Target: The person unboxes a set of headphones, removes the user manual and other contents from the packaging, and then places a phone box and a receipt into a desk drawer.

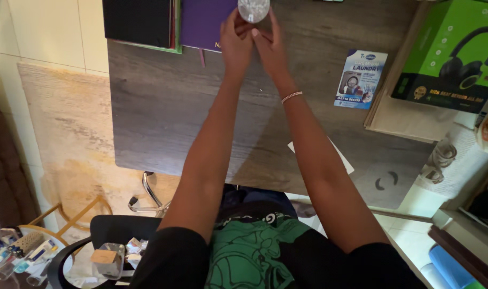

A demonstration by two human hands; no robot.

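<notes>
Silvery round lid-like object point(253, 9) at top centre of frame | left hand point(236, 43) and right hand point(270, 45) together, fingertips pinching its lower edge | even two-sided grip likely steadies it over grey wooden desk point(163, 107)

Dark wooden desk point(163, 107), purple notebook point(204, 24), blue leaflet point(360, 79), green headphone box point(451, 53), black notebook point(137, 21)

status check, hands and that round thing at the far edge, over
Left hand and right hand both on round silvery object. Held over desk. Nothing in the way.
</notes>
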